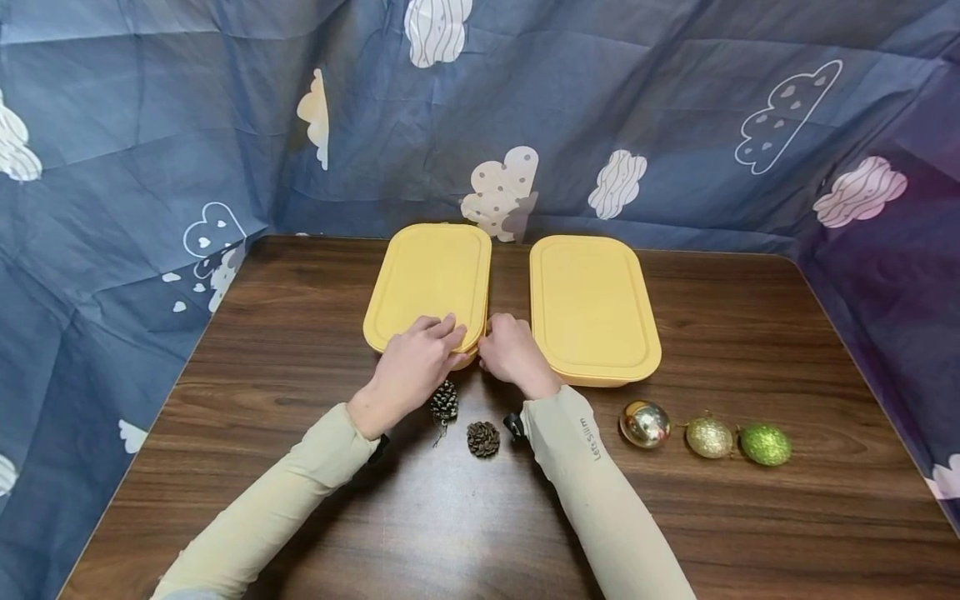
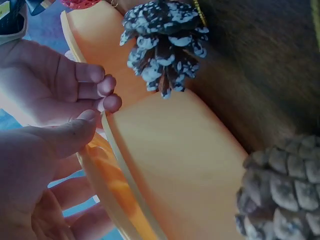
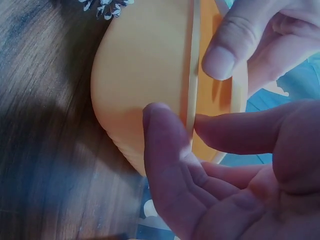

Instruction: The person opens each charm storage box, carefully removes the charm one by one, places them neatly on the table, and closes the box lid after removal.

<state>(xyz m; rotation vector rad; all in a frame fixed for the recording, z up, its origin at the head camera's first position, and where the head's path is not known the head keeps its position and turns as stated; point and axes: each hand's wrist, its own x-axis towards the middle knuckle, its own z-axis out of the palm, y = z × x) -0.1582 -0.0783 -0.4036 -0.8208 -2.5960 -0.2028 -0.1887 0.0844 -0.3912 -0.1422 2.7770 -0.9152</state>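
Observation:
At the near end of the left yellow food container [image 1: 467, 362], both hands meet. My left hand [image 1: 415, 364] pinches the lid [image 1: 431, 283] near its front right corner, thumb under the edge and fingers over the top. The left wrist view shows a gap between the lid edge [image 2: 107, 192] and the container wall [image 2: 170, 150]. My right hand [image 1: 516, 350] grips the container's rim at that corner, its thumb on the outer wall [image 3: 145, 65]. Just in front are a white-tipped pinecone [image 1: 444, 402] and a brown pinecone [image 1: 483, 439].
A second lidded yellow container [image 1: 596, 308] stands to the right. Nearer the right arm lie a shiny gold bauble [image 1: 645, 424], a glittery gold bauble [image 1: 708, 437] and a green bauble [image 1: 765, 443]. A blue cloud-print curtain [image 1: 555, 100] hangs behind the wooden table [image 1: 285, 350].

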